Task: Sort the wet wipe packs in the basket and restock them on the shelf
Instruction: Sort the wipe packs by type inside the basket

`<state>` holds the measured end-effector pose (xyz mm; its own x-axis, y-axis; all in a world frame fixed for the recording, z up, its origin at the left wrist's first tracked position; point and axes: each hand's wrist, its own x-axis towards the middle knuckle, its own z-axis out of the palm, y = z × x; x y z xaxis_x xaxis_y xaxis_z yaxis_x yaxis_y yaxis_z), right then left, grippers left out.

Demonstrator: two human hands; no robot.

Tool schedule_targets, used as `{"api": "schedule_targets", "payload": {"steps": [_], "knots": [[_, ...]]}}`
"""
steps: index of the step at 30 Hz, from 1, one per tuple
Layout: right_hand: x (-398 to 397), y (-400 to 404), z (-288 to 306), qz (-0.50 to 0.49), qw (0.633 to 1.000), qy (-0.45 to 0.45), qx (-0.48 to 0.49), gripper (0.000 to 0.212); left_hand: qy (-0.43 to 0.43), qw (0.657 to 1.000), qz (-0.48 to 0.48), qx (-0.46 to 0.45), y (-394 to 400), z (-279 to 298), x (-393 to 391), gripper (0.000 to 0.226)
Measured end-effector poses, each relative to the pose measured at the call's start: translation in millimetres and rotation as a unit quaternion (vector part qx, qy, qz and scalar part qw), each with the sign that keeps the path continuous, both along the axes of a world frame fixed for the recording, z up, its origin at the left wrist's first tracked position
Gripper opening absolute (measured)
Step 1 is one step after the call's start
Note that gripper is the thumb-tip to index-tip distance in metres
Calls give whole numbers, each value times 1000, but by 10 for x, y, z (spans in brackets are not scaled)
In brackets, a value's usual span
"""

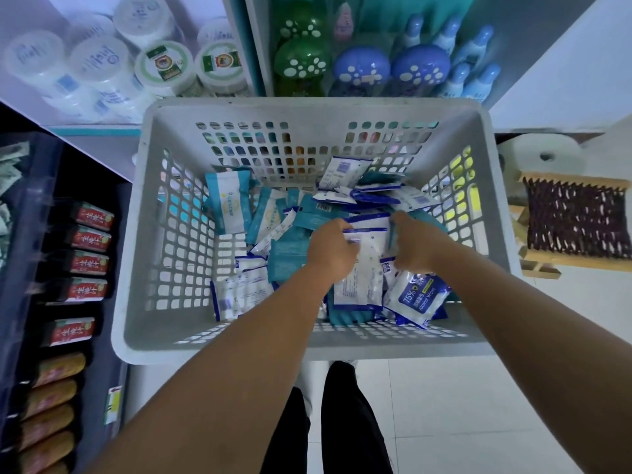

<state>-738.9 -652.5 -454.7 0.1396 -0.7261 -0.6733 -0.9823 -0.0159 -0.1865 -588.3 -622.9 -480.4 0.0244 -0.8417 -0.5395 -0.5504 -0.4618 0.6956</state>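
Item: white-and-blue wet wipe pack (366, 265), upright amid the mixed heap in the grey basket (143, 234), long axis running away from the body. Gripped at its top edge, left hand (330, 251) curled on the left corner, right hand (415, 244) on the right, both equally near. Shelf (239, 80) beyond the far rim.

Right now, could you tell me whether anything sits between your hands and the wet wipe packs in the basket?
Nothing visible does. Both hands are already down inside the grey basket: the left hand and the right hand hold the two sides of a white-and-blue wipe pack on top of the pile.
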Motion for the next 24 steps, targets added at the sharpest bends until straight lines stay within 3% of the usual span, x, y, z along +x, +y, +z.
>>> {"api": "schedule_targets", "payload": {"steps": [2, 3, 5, 7, 10, 14, 16, 19, 24], "knots": [[-42, -22, 89, -21, 997, -69, -37, 101, 30, 999, -4, -27, 12, 67, -79, 23], [-45, -22, 133, -3, 996, -79, -47, 98, 44, 999, -3, -28, 14, 91, -117, 26], [-29, 4, 157, 67, 997, -15, -46, 76, 60, 998, -10, -15, 18, 100, -188, 35], [25, 28, 175, 128, 987, 94, -28, 50, 16, 997, -69, -12, 38, 64, -234, 35], [118, 11, 175, 168, 972, 164, 4, 43, -54, 987, -148, -38, 56, -21, -119, 49], [295, -110, 115, 131, 984, 100, -67, 50, -130, 969, -189, -86, -1, -75, 350, 63], [434, -165, 33, 112, 988, 40, -103, 42, -188, 951, -240, -53, -24, -139, 592, 66], [672, -220, -132, 141, 987, -18, -72, 33, -242, 923, -299, -19, 17, -255, 818, 69], [984, -331, -443, 226, 970, 14, -83, 27, -266, 921, -284, -21, 92, -365, 907, 60]]}}
